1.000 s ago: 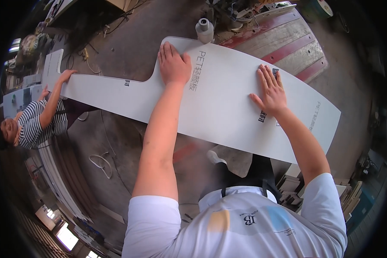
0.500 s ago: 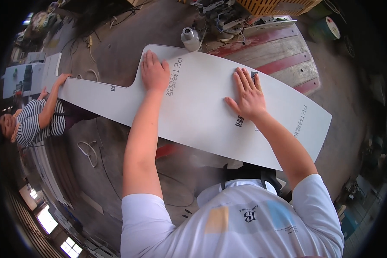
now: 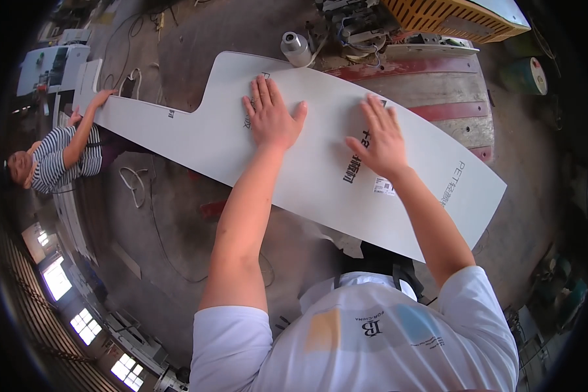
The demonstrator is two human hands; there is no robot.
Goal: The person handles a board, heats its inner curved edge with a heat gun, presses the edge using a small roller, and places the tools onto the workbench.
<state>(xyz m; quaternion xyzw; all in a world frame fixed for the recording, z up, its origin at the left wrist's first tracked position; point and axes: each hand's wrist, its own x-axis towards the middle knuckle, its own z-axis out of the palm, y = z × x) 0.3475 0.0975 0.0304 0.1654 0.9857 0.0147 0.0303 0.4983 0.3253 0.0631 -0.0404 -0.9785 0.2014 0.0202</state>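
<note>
A large white panel [image 3: 320, 150] with dark printing stretches across the view, with a notch cut in its far edge toward the left. My left hand [image 3: 273, 116] lies on its upper middle, palm down, fingers stretched and thumb out. To the right of it, my right hand [image 3: 380, 140] rests flat on the panel with spread fingers, beside bold black print and a small white label [image 3: 383, 186]. Neither hand holds anything. At the narrow left end, a co-worker [image 3: 68, 153] in a striped shirt has a hand [image 3: 102, 98] on the panel's edge.
Beyond the panel's far edge stands a silver cylindrical machine part [image 3: 296, 49]. A table with red strips [image 3: 431, 68] lies past the panel's right half, near a yellow slotted crate [image 3: 457, 19]. A green drum [image 3: 528, 75] stands at right; cables [image 3: 134, 186] lie on the floor.
My left hand has slid right across the panel, away from the notch, with its thumb farther out. My right hand stays flat, a little farther up the print. The view has shifted slightly.
</note>
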